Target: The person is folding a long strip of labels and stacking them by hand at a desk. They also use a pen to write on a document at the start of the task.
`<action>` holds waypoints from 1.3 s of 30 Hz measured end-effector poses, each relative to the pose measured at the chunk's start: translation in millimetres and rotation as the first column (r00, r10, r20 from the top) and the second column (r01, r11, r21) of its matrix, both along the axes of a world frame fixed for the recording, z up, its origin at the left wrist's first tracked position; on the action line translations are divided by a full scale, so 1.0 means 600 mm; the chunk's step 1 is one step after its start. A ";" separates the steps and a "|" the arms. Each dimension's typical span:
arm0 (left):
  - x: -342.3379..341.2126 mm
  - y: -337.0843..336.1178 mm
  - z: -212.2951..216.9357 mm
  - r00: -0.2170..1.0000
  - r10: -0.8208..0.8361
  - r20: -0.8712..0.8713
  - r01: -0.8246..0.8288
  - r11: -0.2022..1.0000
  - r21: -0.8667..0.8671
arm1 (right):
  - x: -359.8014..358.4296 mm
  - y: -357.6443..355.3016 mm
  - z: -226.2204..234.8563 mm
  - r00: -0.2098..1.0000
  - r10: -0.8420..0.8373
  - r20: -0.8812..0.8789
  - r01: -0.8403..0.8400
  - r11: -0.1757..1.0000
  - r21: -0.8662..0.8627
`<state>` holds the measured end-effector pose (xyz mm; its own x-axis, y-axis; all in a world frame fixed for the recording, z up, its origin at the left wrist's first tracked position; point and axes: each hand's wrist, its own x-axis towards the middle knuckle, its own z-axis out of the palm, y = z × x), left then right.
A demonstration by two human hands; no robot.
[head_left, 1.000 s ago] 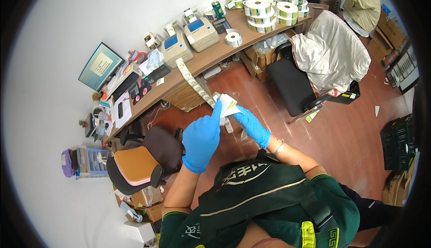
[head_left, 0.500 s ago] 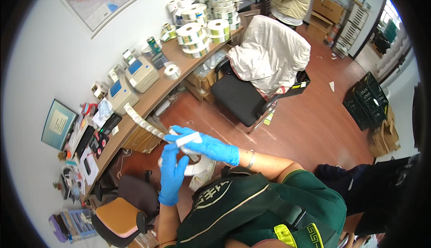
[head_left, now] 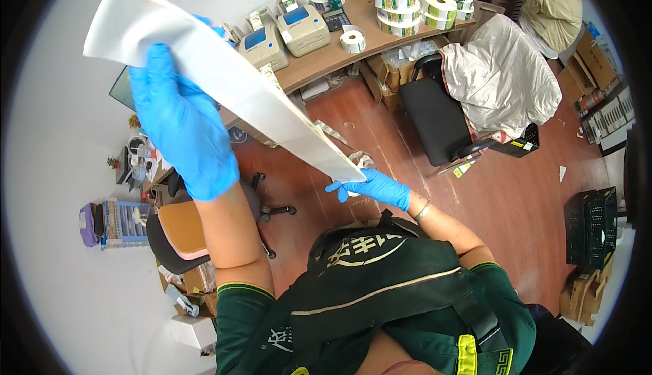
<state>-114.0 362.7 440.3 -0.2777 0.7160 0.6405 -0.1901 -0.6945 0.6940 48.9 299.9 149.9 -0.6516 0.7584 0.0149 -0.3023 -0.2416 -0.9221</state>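
A long white paper strip [head_left: 251, 96], which looks like label paper, stretches slantwise between my two blue-gloved hands. My left hand [head_left: 187, 130] is raised at the upper left and pinches the strip's broad, close end, with some of its blue fingertips showing behind the paper. Lower and to the right, my right hand [head_left: 377, 188] grips the strip's narrow far end. A crumpled pale piece [head_left: 360, 159] shows just above that hand; whether it belongs to the strip I cannot tell. Behind the paper, a printed label strip [head_left: 270, 76] shows at the front label printer [head_left: 263, 49].
Along the wall runs a wooden desk [head_left: 373, 32] with a second printer [head_left: 303, 30], a small label roll [head_left: 352, 40] and stacked label rolls [head_left: 399, 9]. A cloth-draped black chair [head_left: 435, 106] stands to the right, an orange-cushioned chair [head_left: 183, 225] to the left. Another person [head_left: 553, 15] is at the back right.
My hands have moved apart, the left one up and close, the right one rightward. The white strip now spans between them. The roll seen between them before no longer shows. The view has shifted.
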 end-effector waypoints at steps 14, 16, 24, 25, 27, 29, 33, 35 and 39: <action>-0.017 -0.092 -0.349 -0.155 -0.572 -0.805 0.285 0.755 -0.591 | 0.066 -0.002 0.083 0.700 0.667 0.255 -0.555 0.733 -0.393; -0.031 -0.085 -0.344 -0.021 -0.683 -0.730 0.303 0.691 -0.656 | 0.074 0.016 0.119 0.634 0.662 0.400 -0.587 0.748 -0.310; -0.075 -0.082 -0.323 0.526 -0.834 -0.169 0.347 0.391 -0.852 | 0.066 0.005 0.117 0.988 -0.145 0.045 0.139 0.983 0.123; -0.069 -0.084 -0.331 0.565 -0.813 -0.139 0.364 0.397 -0.843 | 0.042 -0.007 0.132 0.969 -0.240 -0.060 0.244 0.967 0.074; -0.049 -0.090 -0.343 0.676 -0.730 -0.099 0.337 0.426 -0.839 | 0.007 -0.028 0.145 0.925 -0.356 -0.130 0.365 0.930 0.045; -0.028 -0.095 -0.343 0.738 -0.675 0.005 0.379 0.409 -0.830 | -0.014 -0.040 0.136 0.774 -0.313 -0.550 0.132 0.930 -0.343; -0.006 -0.091 -0.356 0.803 -0.588 -0.097 0.286 0.523 -0.803 | -0.024 -0.034 0.144 0.887 -0.402 -0.228 0.454 0.849 0.269; 0.006 -0.089 -0.357 0.819 -0.566 -0.099 0.325 0.598 -0.733 | -0.019 -0.019 0.134 0.878 -0.463 -0.118 0.476 0.827 0.299; -0.005 -0.073 -0.349 0.713 -0.471 -0.519 0.140 0.821 -0.553 | 0.006 0.000 0.165 0.894 -0.421 -0.153 0.448 0.846 0.291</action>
<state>-116.8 318.9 230.8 0.3418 0.9251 0.1653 0.2437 -0.2572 0.9351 52.7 300.2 248.8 -0.2429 0.9106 0.3345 -0.3850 0.2260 -0.8948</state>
